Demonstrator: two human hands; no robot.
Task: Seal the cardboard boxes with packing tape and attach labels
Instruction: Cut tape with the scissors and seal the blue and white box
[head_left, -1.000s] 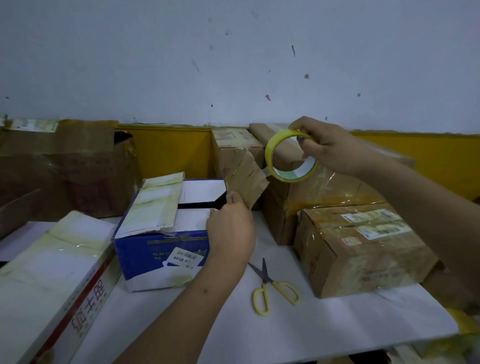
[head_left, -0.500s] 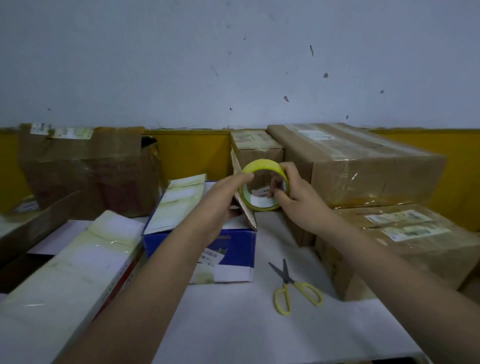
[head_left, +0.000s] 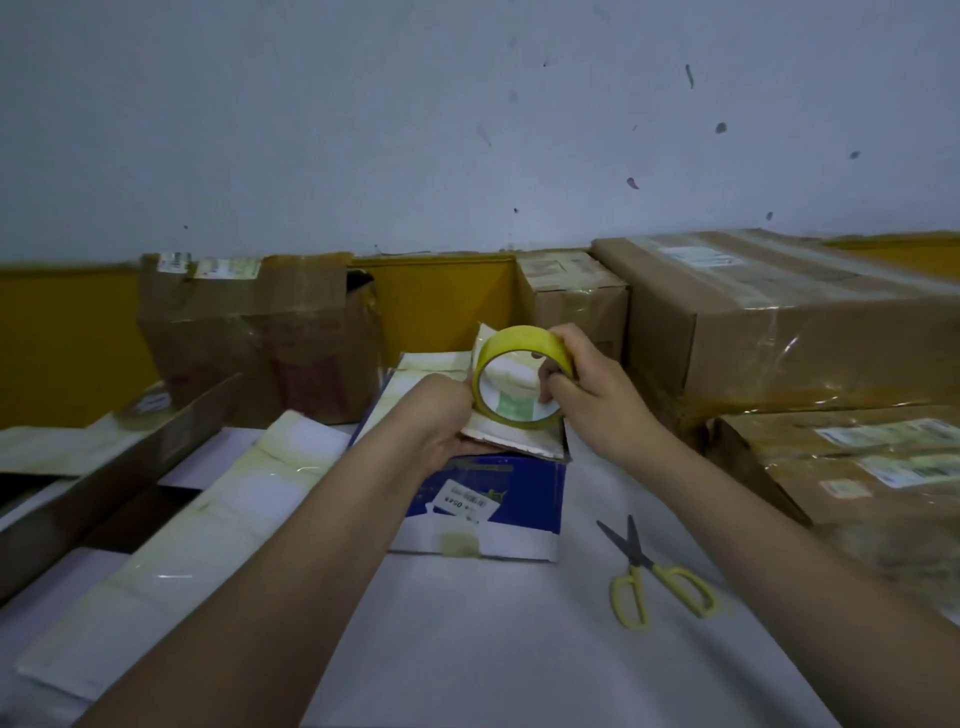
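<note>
Near the table's right edge I log yellow-handled scissors, lying flat. Mid-table, blue box: my left hand has fingers curled on its flap, holding it down. Above that flap, tape roll, clamped in my right hand's fingers; sealed brown cartons along the far-right edge.

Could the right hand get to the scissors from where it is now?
Probably yes: the scissors lie bare on the table below the right hand, nothing between. But it grips the tape roll.
</note>
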